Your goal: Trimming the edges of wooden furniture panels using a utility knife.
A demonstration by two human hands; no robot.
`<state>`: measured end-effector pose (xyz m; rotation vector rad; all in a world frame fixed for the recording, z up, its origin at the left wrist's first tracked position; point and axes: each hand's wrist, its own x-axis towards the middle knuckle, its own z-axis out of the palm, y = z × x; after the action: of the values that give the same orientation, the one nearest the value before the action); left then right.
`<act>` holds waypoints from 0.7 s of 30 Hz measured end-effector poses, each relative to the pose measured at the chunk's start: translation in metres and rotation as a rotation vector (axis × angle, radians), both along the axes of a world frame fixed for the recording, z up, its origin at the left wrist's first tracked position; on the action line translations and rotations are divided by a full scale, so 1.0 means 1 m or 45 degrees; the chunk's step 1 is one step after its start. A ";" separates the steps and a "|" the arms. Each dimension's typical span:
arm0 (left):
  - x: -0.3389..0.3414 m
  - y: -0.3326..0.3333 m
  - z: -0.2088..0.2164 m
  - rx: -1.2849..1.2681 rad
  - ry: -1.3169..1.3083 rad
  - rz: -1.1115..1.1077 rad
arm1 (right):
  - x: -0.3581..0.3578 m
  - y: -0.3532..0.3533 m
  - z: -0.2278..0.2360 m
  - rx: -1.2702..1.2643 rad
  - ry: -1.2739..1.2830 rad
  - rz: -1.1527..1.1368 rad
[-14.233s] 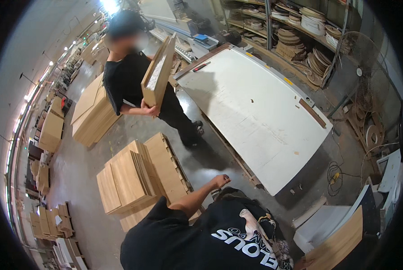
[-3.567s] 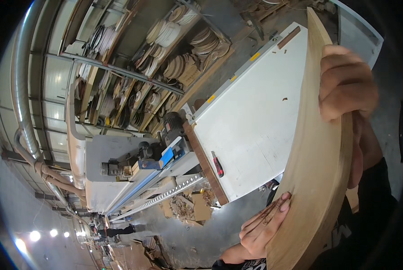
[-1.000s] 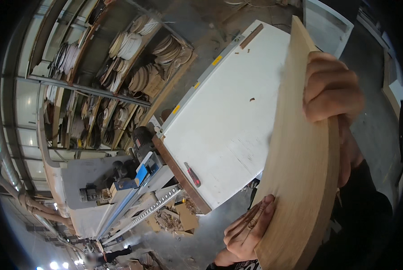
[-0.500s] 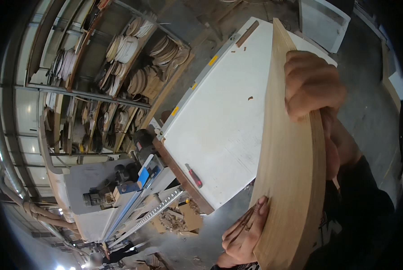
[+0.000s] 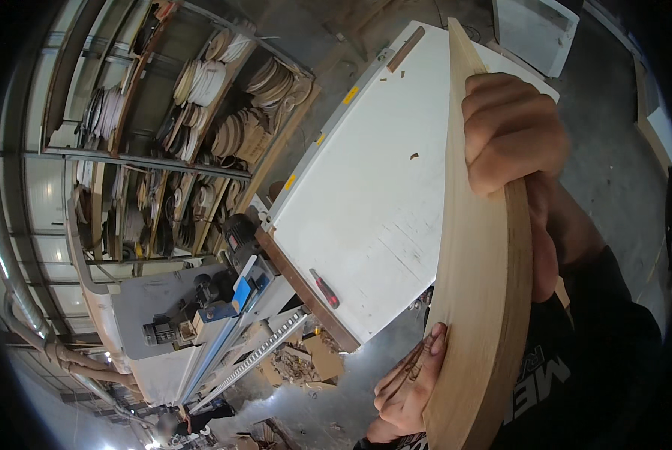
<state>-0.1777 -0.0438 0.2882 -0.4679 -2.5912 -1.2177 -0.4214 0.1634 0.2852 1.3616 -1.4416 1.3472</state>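
A long, light-coloured wooden board (image 5: 474,277) rises steeply in front of me, its outline looking curved in this view. Toward its upper end my right hand (image 5: 512,135) wraps over the right edge, fingers folded down in a tight grip. Lower down, my left hand (image 5: 411,386) holds the board's left edge, with fingertips pressed against it. Part of each hand is hidden by the wood. Behind the board lies a white worktable (image 5: 351,225), and a small red-and-black handled tool (image 5: 324,289) rests near its closest corner.
Shelves with rolls of edge banding (image 5: 201,82) stand at the left. Beside the table is a machine with a motor (image 5: 240,234) and a blue rail. A box of wood scraps (image 5: 302,360) sits on the floor. A white panel (image 5: 536,34) stands at the far right.
The board and my right hand have shifted slightly left and up in view. The board's broad face has turned a little. Both hands keep their hold.
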 end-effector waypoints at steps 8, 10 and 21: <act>0.001 0.003 0.002 -0.043 0.008 -0.011 | 0.004 0.018 0.001 0.014 -0.004 -0.022; 0.000 0.001 0.001 -0.067 0.016 -0.004 | 0.003 0.019 0.000 0.027 0.018 -0.017; -0.011 0.008 -0.012 -0.027 0.027 -0.109 | -0.010 0.001 -0.013 -0.112 0.028 0.068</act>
<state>-0.1888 -0.0360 0.2761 -0.5987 -2.5926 -1.2061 -0.4312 0.1643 0.2727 1.3624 -1.3242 1.4089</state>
